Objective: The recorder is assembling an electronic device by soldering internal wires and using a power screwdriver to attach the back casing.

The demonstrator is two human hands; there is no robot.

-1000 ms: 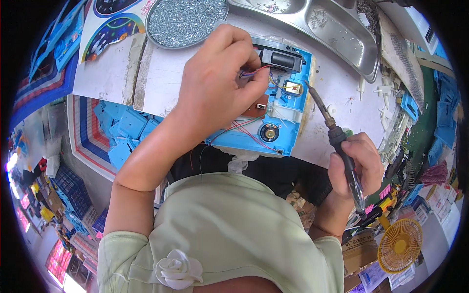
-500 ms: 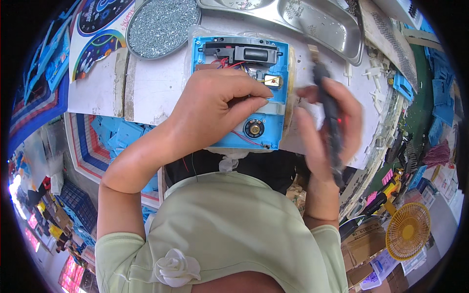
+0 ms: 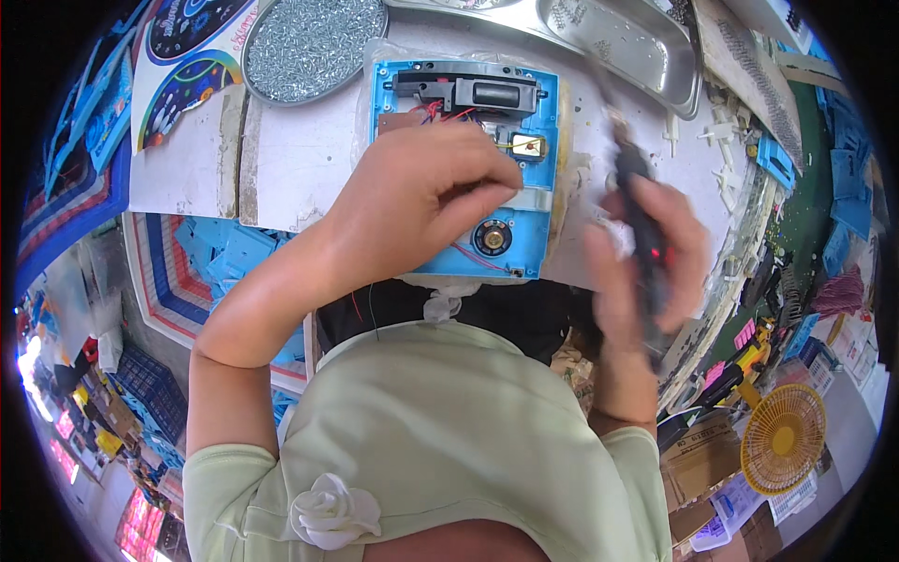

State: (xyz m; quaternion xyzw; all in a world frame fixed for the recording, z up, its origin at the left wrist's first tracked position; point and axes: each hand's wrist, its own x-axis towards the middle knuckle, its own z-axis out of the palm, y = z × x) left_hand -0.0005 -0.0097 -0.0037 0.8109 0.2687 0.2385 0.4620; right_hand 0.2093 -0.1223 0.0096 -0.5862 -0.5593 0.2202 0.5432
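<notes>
A blue plastic housing (image 3: 533,211) lies in front of me with its inside facing up. It carries a black module (image 3: 492,95) at its far end, a small round speaker (image 3: 492,237) at its near right and red wires between. Over its middle hangs my left hand (image 3: 426,192), fingertips pinched together beside a pale strip (image 3: 536,198); whatever they hold, if anything, is hidden. Right of the housing, my right hand (image 3: 655,253) grips a black electric screwdriver (image 3: 646,229) showing a red light. Both are smeared by motion, the tool's bit pointing away from me.
A round tray (image 3: 309,47) heaped with small screws stands at the far left, and a metal compartment tray (image 3: 646,70) at the far right. White plastic pieces (image 3: 721,140) lie along the right table edge. Blue parts (image 3: 225,253) fill a striped bin on the left.
My right hand and the screwdriver have shifted slightly to the right. The left hand stays pinched over the housing.
</notes>
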